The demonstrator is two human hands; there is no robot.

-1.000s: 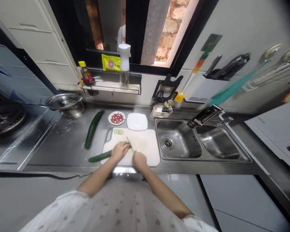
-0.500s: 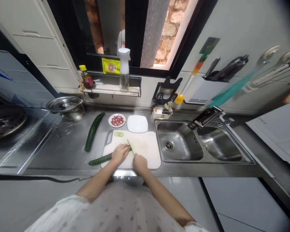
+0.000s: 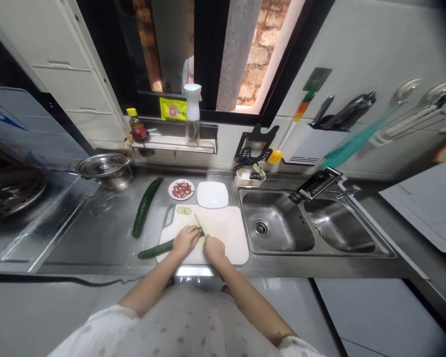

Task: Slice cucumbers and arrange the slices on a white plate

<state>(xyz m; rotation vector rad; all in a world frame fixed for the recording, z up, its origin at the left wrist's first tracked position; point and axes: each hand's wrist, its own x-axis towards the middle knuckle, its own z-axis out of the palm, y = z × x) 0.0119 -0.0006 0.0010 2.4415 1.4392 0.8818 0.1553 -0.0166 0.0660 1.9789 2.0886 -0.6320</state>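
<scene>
A: You stand at a stainless steel counter [image 3: 96, 238] under a dark-framed window. What do you have in hand?

B: Your left hand [image 3: 186, 240] is curled down over a long dark green cucumber [image 3: 154, 249], pinning it in place. Its cut end lies on the white plastic cutting board [image 3: 226, 233]. The other end sticks out past the board's left edge, over the steel.

A: And your right?

B: Your right hand [image 3: 213, 248] is closed round the handle of a slim pale-bladed knife [image 3: 198, 223]. The blade sits just beside your left fingertips at the cucumber's cut end and points away from you.

A: What lies around that?

B: Two round cucumber slices [image 3: 184, 210] rest at the board's far left corner, near its handle slot. Behind the board, a small round plate of red pieces [image 3: 181, 189] and a white square plate [image 3: 212, 194] sit side by side. A second whole cucumber [image 3: 145, 206] lies on the counter left of the board, apart from it. The steel double sink [image 3: 278, 233] is just right of the board. A lidded steel pot [image 3: 104, 168] stands at the back left.
</scene>
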